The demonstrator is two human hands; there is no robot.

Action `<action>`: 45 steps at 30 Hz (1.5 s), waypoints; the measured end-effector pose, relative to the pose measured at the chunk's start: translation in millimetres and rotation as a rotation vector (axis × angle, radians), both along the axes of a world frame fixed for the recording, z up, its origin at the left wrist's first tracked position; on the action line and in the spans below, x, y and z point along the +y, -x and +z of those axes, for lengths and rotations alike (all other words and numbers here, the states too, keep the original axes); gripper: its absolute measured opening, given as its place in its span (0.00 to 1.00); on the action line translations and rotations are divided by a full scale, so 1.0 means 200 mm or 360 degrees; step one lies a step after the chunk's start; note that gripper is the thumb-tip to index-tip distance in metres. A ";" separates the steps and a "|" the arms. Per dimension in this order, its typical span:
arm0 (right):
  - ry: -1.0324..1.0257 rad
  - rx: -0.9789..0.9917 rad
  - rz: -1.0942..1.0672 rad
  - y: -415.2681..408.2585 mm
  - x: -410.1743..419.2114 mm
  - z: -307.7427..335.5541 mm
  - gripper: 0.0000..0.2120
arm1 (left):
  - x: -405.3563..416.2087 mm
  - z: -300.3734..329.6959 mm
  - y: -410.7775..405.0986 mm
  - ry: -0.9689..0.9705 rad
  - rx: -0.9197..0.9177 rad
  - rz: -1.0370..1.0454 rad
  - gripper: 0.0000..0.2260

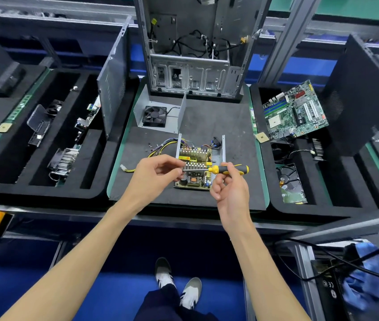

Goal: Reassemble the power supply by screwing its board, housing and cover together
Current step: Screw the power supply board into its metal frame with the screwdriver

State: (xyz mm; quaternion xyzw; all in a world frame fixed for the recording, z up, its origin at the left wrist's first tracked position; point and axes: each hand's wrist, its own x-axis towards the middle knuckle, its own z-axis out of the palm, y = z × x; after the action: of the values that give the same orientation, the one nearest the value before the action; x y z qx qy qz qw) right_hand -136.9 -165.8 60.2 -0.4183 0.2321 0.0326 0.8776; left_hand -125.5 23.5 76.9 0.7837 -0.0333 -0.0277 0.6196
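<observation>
Head view: we hold the yellow-and-black-handled screwdriver [226,169] level in our right hand [229,181], left hand [155,173] pinching its tip, probably seating a screw, above the green power-supply board [194,169] in its grey metal housing [223,147]; keep it square.

This is a workshop where computers get taken apart and put back together. In the middle is a dark gray work mat [218,121] on a long metal bench. Behind the mat stands an open computer case [191,49] with loose black wires inside. To the right of the mat a black foam tray [346,200] holds a green motherboard [296,112] and a hard drive [291,185]. To the left of the mat another foam tray [44,191] holds more computer parts. On the mat sit small screws [150,147] and a fan [155,116] in a metal cover. The floor below the bench is blue.
</observation>
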 end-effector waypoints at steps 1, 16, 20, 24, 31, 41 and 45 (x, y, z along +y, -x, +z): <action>0.0001 0.0001 0.0004 0.00 0.00 0.00 0.08 | 0.00 0.00 0.00 0.0001 0.0001 0.0001 0.07; 0.0941 -0.0495 0.0253 0.02 0.04 -0.04 0.06 | 0.10 -0.27 -0.05 -0.0268 0.0441 0.0235 0.12; 0.1384 -0.0632 0.0422 0.00 0.09 -0.11 0.04 | 0.07 -0.34 -0.03 -0.0399 0.0518 0.0040 0.20; 0.1549 -0.0741 0.0488 -0.03 0.11 -0.16 0.03 | 0.05 -0.34 -0.02 -0.0403 0.0519 -0.0047 0.27; 0.1690 -0.0801 0.0523 -0.07 0.13 -0.20 0.04 | 0.06 -0.34 -0.02 -0.0387 0.0555 -0.0109 0.29; 0.1705 -0.0816 0.0587 -0.09 0.15 -0.23 0.03 | 0.07 -0.36 -0.02 -0.0382 0.0542 -0.0132 0.27; 0.1730 -0.0797 0.0643 -0.10 0.15 -0.25 0.02 | 0.07 -0.35 -0.02 -0.0396 0.0540 -0.0157 0.27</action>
State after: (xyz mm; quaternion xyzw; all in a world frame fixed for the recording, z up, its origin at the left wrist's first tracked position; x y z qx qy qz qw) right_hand -117.0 -135.3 10.1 -0.8350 -0.0804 -0.0238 0.5439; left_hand -121.0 37.8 6.0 0.8357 0.0367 -0.1933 0.5127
